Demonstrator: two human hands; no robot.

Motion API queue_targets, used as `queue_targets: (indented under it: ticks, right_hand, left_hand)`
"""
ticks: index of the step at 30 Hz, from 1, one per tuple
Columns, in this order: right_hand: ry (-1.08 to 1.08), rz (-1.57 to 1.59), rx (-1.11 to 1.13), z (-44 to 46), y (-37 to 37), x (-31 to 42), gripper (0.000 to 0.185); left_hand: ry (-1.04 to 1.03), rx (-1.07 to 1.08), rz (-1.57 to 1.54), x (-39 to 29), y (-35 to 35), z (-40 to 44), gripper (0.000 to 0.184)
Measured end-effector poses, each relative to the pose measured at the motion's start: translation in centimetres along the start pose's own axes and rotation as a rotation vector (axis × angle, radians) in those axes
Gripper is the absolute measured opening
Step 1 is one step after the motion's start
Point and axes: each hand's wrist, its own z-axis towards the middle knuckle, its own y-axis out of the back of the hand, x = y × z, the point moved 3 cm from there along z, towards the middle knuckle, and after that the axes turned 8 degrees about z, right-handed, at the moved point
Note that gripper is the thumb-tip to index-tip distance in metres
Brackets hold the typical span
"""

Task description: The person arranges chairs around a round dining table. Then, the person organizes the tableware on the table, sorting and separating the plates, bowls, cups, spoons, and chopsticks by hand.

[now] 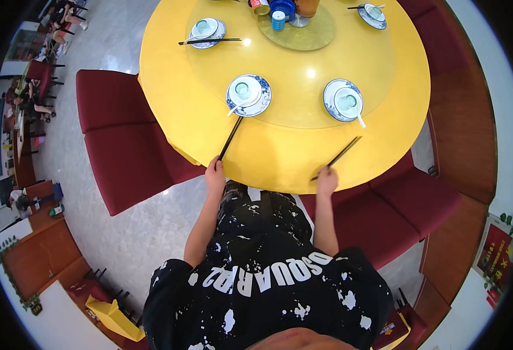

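Note:
My left hand (215,167) is closed around the lower end of dark chopsticks (231,137), whose far tips reach the rim of a blue-and-white plate (263,105). On that plate sit a white bowl, a small clear glass (242,90) and a white spoon (236,107). Over the table's near edge, my right hand (327,179) grips a second set of dark chopsticks (345,150), which slants up and to the right. Beyond it is another blue-and-white plate (330,108) bearing a bowl, a glass (348,103) and a white spoon (361,119).
A round table with yellow cloth (169,105) carries a glass turntable (300,39) with cans and containers. Further settings stand at the far left (218,34) and far right. Dark red chairs (122,146) flank me on both sides. People sit in the distance at upper left.

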Motion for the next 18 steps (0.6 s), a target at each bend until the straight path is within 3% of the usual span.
queue_targets:
  ticks: [3,10,13,18]
  right_hand:
    - [0.028,-0.033,0.207,-6.6,-4.7,0.8,0.026]
    - [0.29,-0.187,0.51,-12.3,-17.8,8.4,0.034]
    - [0.322,-0.224,0.527,-13.7,-22.2,11.4,0.041]
    - [0.324,-0.224,0.487,-16.0,-26.0,13.9,0.051]
  left_hand:
    - [-0.225,-0.109,0.267,-3.8,-0.5,1.3,0.028]
    - [-0.529,-0.099,0.415,-5.7,-1.8,4.8,0.024]
    - [-0.572,-0.081,0.4,-6.2,-1.0,5.4,0.024]
    - [-0.467,0.17,0.267,-5.0,0.6,7.7,0.025]
